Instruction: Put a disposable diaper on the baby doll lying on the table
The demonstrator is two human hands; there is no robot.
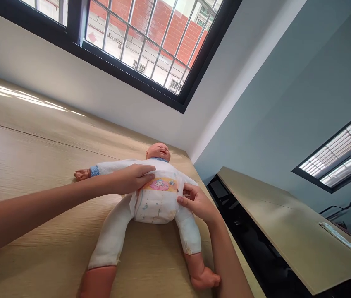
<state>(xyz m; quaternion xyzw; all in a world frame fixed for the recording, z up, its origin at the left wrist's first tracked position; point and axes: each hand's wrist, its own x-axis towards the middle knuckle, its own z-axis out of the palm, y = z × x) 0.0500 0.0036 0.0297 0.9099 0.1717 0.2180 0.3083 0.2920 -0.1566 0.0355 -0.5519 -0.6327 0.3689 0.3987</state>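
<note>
Diaper (156,205) looks already wrapped around doll (150,198), which lies on its back on pale wood-grain tabletop (29,165); side fastening seems the part in hand. Left hand (133,178) lies flat with fingers pressing the printed waistband. Doll: white knit suit, smooth plastic limbs. Diaper soft, padded, crinkled. Right hand (195,200) pinches the diaper's side tab at the hip.

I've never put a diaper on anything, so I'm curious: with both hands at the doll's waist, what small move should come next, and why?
Probably press the side tab flat. The right hand pinches the diaper edge at the doll's hip, while the left hand rests on the patterned waistband, steadying it. The diaper already wraps the hips, so fastening that side seems the likely next step.
</note>
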